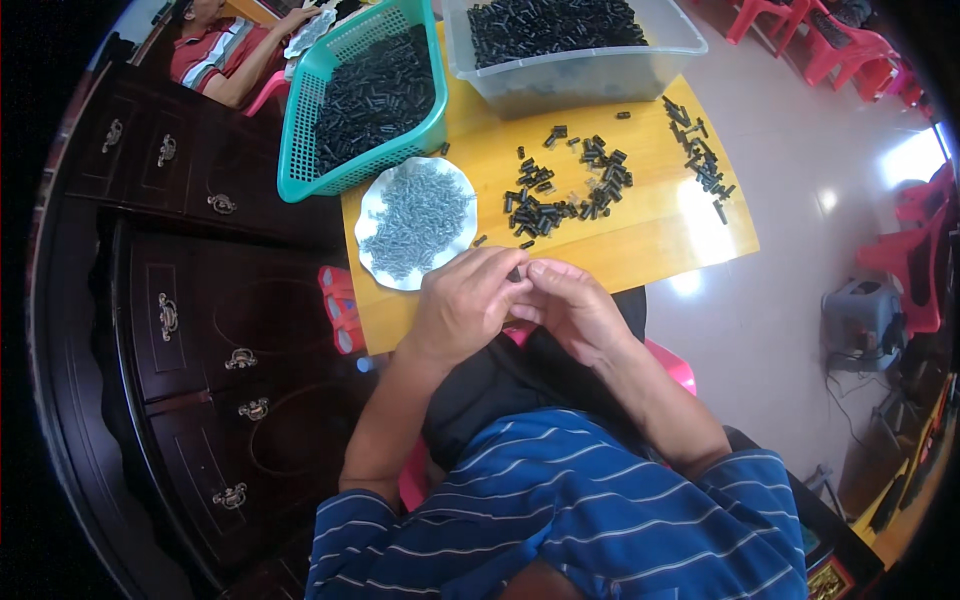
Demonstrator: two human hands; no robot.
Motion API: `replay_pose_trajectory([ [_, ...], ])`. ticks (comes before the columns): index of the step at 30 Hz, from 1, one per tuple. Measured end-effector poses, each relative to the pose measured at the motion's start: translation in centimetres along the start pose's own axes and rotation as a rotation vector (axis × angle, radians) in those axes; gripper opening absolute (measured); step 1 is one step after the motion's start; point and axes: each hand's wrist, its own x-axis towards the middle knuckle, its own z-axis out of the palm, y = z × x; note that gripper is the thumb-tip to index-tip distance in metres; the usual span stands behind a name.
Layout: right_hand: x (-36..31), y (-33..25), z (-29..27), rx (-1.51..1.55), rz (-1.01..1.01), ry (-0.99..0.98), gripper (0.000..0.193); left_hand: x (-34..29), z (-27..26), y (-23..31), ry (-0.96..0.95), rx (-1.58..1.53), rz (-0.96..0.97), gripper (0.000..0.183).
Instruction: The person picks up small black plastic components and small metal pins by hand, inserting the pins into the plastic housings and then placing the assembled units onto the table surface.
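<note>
My left hand (463,303) and my right hand (577,308) meet over the near edge of the yellow table. A small black cylindrical part (514,274) is pinched in my left fingers, and my right thumb and fingertips press close beside it. Whether the right fingers hold anything is hidden. Just beyond my left hand, a white scalloped plate (468,226) is heaped with small clear or silvery pieces (415,215). Loose black cylindrical parts (540,215) lie scattered on the tabletop past my hands.
A green perforated basket (290,160) and a translucent plastic bin (590,82) full of black parts stand at the far side. More black pieces (700,155) lie along the right edge. Dark wooden cabinets (200,300) flank the left. Another person (225,50) sits at the far left.
</note>
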Motion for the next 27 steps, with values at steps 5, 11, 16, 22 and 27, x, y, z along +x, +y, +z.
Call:
replay_pose_trajectory([
  [5, -0.1, 0.0, 0.4, -0.025, 0.005, 0.009, 0.023, -0.2, -0.2, 0.1, 0.012, -0.079, -0.038, 0.029],
  [11, -0.8, -0.3, 1.6, -0.102, 0.014, 0.070, 0.026, -0.2, -2.2, -0.9, -0.064, -0.079, -0.232, 0.032],
  [16, -0.7, -0.4, 0.9, -0.121, -0.015, 0.092, 0.021, 2.9, -6.7, -7.1, -0.041, 0.145, -0.449, 0.042],
  [22, -0.4, -0.4, 1.5, -0.142, 0.002, 0.062, 0.015, 7.6, -10.2, -10.1, 0.281, 0.537, -0.313, 0.032],
  [27, -0.5, -0.3, 1.2, -0.132, 0.003, 0.076, 0.014, 3.7, -5.3, -5.3, 0.005, 0.380, -0.080, 0.029],
])
